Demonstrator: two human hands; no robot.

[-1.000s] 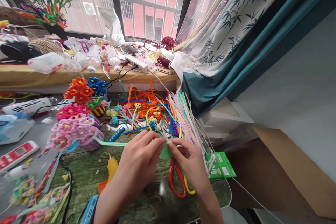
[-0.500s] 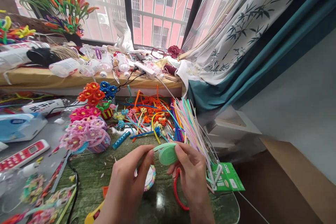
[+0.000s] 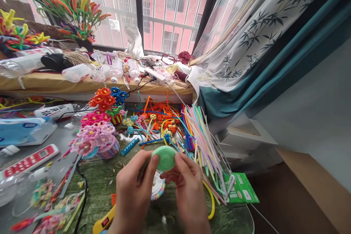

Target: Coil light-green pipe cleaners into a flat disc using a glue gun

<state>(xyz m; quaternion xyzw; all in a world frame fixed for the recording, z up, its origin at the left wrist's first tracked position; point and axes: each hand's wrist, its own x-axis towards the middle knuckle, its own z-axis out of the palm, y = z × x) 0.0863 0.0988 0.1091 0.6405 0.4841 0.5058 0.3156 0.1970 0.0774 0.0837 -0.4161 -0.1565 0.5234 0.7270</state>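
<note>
Between my two hands is a pale green coiled disc (image 3: 164, 158), flat and round, wound like a spiral of pipe cleaner. My left hand (image 3: 135, 181) pinches its left edge with thumb and finger. My right hand (image 3: 189, 186) grips the opposite edge, its other fingers curled beneath. Partly hidden below the disc, a round white piece with a pastel beaded-looking rim (image 3: 158, 186) lies on the green table (image 3: 170, 215). A curved yellow strip (image 3: 210, 203) shows right of my right hand. Left of my left wrist lies a yellow-handled tool (image 3: 104, 221).
Pipe-cleaner flower pots (image 3: 95, 135) stand at left, near a teal lighter-like piece (image 3: 130, 146). Loose pastel pipe cleaners (image 3: 203, 139) and a green card package (image 3: 242, 188) lie at right. Plastic bottles (image 3: 78, 72) crowd the windowsill; a red-and-white remote-like device (image 3: 31, 161) lies far left.
The green disc has turned and shifted left; the strip stretched to my left fingers now lies against it. A red loop under my right hand no longer shows; a yellow strip does.
</note>
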